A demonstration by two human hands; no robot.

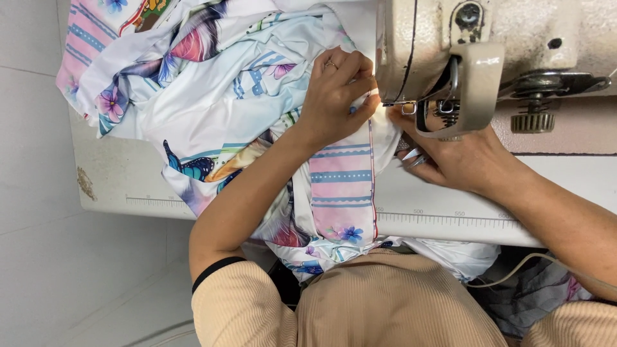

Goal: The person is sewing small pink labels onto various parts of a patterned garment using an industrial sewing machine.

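Now the left hand presses flat on the printed fabric beside the sewing machine, while the right hand pinches small snips.

right hand fingertips hidden under sewing machine, machine cut off at top

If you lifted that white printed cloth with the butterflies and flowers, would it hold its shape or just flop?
The white printed cloth with butterflies and flowers would probably flop: it lies bunched in soft folds and hangs over the white table edge. It looks thin, so likely light. Its faint sheen hints it may slide; the left hand presses it flat beside the cream sewing machine.
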